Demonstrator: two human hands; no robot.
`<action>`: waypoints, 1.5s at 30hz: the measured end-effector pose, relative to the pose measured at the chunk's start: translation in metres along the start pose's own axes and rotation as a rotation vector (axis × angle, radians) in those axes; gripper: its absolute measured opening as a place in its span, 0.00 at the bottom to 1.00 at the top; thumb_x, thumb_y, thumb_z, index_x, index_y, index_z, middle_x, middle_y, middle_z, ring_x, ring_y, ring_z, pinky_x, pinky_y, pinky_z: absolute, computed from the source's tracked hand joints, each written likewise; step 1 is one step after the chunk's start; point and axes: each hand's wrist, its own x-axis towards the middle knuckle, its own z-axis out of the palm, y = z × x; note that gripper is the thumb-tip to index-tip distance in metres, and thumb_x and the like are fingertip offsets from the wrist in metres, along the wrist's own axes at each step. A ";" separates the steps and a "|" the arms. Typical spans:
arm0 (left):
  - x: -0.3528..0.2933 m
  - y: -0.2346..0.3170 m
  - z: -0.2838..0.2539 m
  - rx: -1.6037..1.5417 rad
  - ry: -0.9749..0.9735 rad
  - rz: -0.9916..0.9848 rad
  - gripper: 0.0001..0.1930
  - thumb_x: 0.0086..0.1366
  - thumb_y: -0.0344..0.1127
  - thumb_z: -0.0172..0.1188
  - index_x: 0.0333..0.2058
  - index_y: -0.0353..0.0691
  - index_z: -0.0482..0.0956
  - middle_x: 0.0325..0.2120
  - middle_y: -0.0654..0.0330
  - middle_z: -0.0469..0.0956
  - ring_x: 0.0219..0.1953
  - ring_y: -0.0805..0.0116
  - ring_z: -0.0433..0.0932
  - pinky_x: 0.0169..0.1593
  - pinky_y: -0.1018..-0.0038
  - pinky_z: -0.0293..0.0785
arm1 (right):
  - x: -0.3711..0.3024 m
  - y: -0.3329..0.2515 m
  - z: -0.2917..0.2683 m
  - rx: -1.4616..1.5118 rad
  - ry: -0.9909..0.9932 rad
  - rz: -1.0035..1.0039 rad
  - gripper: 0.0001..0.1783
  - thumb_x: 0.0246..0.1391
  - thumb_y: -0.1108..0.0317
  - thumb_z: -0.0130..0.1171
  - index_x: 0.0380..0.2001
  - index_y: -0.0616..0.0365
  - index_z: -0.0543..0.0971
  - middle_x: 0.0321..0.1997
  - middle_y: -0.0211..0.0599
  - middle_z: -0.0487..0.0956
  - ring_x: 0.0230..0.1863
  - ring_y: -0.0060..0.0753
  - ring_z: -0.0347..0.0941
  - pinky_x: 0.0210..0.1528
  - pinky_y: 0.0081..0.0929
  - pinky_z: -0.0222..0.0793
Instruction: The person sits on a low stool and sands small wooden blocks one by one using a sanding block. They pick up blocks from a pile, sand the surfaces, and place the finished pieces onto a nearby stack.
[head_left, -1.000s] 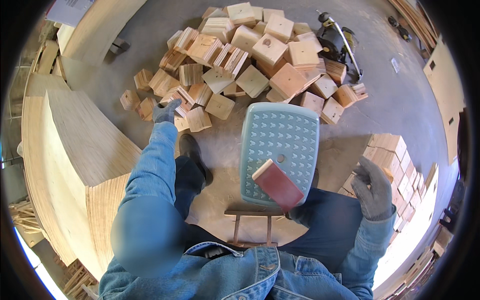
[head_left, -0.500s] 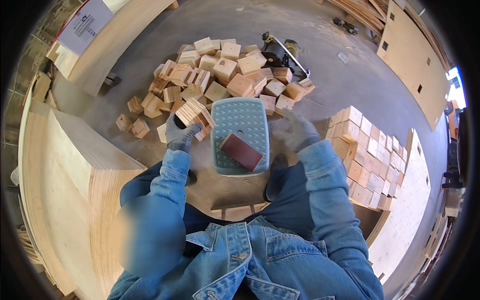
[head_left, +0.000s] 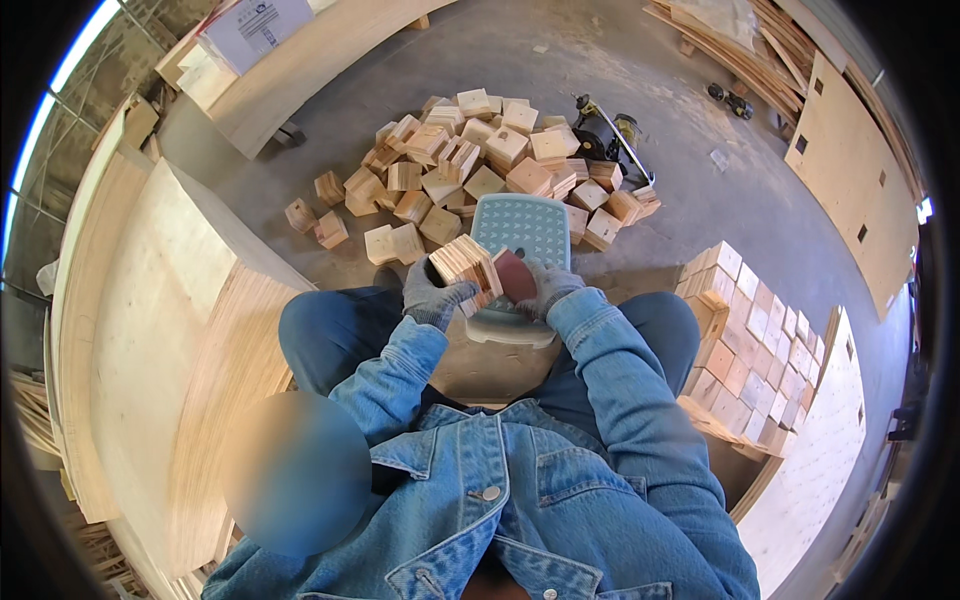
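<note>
In a grey work glove, my left hand is closed around a layered plywood block, holding it up before the near left side of the stool. My right hand, gloved too, grips a dark red sanding block. Its face is angled against or very close to the right side of the wooden block; actual contact is hard to make out. Under both hands stands a pale blue-green plastic step stool with a raised tread pattern. The right fingers are partly hidden behind the sanding block.
Beyond the stool lies a loose heap of wooden blocks, with a yellow-and-black power saw at its right. Stacked blocks stand to my right. Thick plywood sheets rise close on my left. Another tool rests on the far floor.
My right hand has picked the sanding block up off the stool and brought it to the wooden block. My left hand has drawn that block nearer to me. The view has shifted.
</note>
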 end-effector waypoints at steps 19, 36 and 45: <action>0.029 -0.024 0.025 -0.287 0.012 -0.049 0.37 0.39 0.27 0.86 0.51 0.35 0.79 0.46 0.55 0.85 0.46 0.66 0.84 0.51 0.69 0.82 | 0.021 -0.014 0.019 -0.022 0.032 0.049 0.60 0.51 0.44 0.73 0.81 0.38 0.50 0.77 0.51 0.65 0.74 0.59 0.65 0.74 0.47 0.64; 0.027 -0.012 0.063 0.038 -0.197 0.179 0.51 0.31 0.40 0.87 0.58 0.36 0.74 0.53 0.52 0.81 0.56 0.57 0.81 0.62 0.62 0.79 | -0.037 0.037 0.002 0.541 0.562 0.344 0.55 0.42 0.58 0.82 0.72 0.62 0.66 0.68 0.56 0.76 0.68 0.52 0.75 0.70 0.40 0.71; 0.032 -0.067 0.092 -0.221 -0.329 0.198 0.52 0.37 0.34 0.86 0.62 0.40 0.67 0.55 0.55 0.80 0.58 0.59 0.80 0.63 0.63 0.78 | -0.062 -0.014 0.026 0.298 0.615 -0.047 0.49 0.47 0.55 0.76 0.72 0.53 0.68 0.65 0.60 0.74 0.63 0.66 0.72 0.67 0.54 0.69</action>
